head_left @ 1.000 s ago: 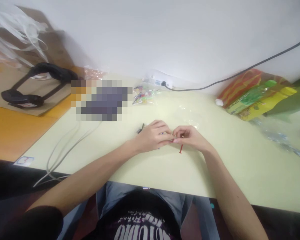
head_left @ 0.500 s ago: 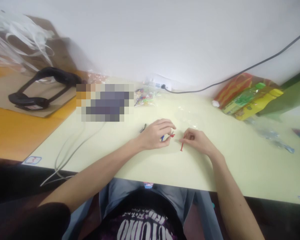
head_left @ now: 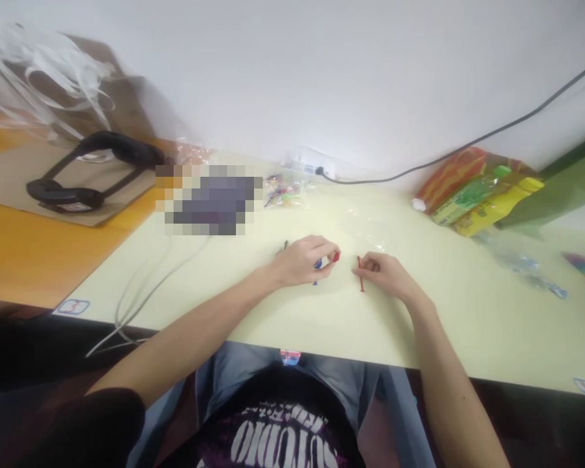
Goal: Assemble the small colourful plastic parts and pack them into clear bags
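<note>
My left hand [head_left: 305, 260] pinches a small red piece [head_left: 336, 257] between thumb and fingertips, just above the pale yellow table [head_left: 283, 318]. Partly hidden beneath that hand is a small blue piece [head_left: 316, 281]. A small dark piece [head_left: 283, 247] lies behind the left wrist, too blurred to name. To the right, my right hand [head_left: 383, 272] is closed around a thin red stick [head_left: 361, 279] with wider ends, held nearly upright. A short gap separates the two hands.
Bags of colourful small parts [head_left: 286, 191] lie near a white power strip [head_left: 309, 164]. A pixelated dark object [head_left: 214, 201] and white cables [head_left: 127, 315] are at left, with a black frame [head_left: 95, 172] beyond. Bottles [head_left: 497, 205] and clear plastic [head_left: 529, 266] lie at right.
The red piece in my left hand has turned and shows a rounder face. The red stick in my right hand has tilted and its upper end now shows. The view has shifted slightly.
</note>
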`<action>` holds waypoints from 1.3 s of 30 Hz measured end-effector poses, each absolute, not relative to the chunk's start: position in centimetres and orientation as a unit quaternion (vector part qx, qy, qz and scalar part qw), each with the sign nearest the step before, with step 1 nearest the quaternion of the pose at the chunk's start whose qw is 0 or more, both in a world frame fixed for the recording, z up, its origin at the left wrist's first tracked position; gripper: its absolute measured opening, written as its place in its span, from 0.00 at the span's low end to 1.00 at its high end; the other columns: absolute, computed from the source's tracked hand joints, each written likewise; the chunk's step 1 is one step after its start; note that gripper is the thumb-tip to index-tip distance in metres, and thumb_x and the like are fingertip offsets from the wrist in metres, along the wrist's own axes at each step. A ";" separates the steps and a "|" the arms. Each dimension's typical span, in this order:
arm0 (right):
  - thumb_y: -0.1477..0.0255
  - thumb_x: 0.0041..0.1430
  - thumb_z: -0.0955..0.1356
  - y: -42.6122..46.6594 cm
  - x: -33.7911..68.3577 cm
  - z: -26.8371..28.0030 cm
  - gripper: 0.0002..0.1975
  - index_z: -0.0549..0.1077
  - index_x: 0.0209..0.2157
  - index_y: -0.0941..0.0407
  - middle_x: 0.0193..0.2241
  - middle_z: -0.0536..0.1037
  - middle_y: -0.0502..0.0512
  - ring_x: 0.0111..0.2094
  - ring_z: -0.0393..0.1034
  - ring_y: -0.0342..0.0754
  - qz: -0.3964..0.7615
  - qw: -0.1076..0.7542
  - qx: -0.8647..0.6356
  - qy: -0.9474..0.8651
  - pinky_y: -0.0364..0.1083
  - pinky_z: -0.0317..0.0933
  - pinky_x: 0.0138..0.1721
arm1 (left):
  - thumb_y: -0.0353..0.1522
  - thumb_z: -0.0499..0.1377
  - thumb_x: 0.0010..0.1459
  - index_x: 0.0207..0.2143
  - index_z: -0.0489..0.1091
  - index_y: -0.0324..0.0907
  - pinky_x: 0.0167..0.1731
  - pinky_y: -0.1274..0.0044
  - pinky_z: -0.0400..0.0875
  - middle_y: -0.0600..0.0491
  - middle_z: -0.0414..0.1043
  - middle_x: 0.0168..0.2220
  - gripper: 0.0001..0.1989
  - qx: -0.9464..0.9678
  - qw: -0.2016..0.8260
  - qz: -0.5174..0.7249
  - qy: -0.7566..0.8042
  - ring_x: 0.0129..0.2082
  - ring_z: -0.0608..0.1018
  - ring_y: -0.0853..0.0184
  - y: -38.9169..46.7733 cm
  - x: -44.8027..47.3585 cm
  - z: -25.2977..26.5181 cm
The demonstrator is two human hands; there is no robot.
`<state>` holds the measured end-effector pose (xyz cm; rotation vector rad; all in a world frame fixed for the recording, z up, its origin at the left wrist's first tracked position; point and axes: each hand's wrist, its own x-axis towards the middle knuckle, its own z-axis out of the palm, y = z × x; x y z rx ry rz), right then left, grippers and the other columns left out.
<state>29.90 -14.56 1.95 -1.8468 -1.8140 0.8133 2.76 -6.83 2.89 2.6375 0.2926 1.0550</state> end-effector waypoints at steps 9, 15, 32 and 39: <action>0.64 0.57 0.71 -15.2 30.6 3.1 0.09 0.78 0.29 0.55 0.28 0.81 0.55 0.29 0.74 0.49 0.202 0.140 -0.768 -0.591 0.45 0.60 0.30 | 0.31 0.57 0.69 0.52 0.71 0.41 0.48 0.71 0.74 0.47 0.79 0.44 0.11 0.909 0.158 0.372 0.100 0.44 0.80 0.64 -6.7 2.8 2.7; 0.70 0.59 0.68 -14.8 30.6 5.1 0.14 0.73 0.20 0.55 0.20 0.78 0.53 0.24 0.70 0.47 0.219 0.060 -0.733 -0.641 0.45 0.60 0.29 | 0.30 0.57 0.69 0.49 0.73 0.40 0.50 0.70 0.74 0.46 0.79 0.46 0.09 0.912 0.170 0.365 0.083 0.46 0.80 0.64 -6.5 2.9 2.7; 0.62 0.51 0.80 -11.4 24.7 2.1 0.14 0.79 0.33 0.54 0.28 0.77 0.50 0.29 0.70 0.43 0.582 0.529 -0.383 -0.484 0.44 0.67 0.33 | 0.36 0.65 0.64 0.46 0.76 0.40 0.48 0.72 0.79 0.46 0.77 0.46 0.11 0.744 0.425 0.482 0.182 0.44 0.81 0.65 -7.0 3.8 2.7; 0.62 0.51 0.80 -12.2 24.1 2.0 0.14 0.80 0.34 0.54 0.29 0.78 0.50 0.29 0.71 0.43 0.598 0.526 -0.368 -0.480 0.45 0.68 0.35 | 0.34 0.65 0.64 0.44 0.78 0.39 0.47 0.73 0.79 0.46 0.78 0.44 0.09 0.753 0.442 0.453 0.181 0.43 0.81 0.66 -7.6 4.0 2.9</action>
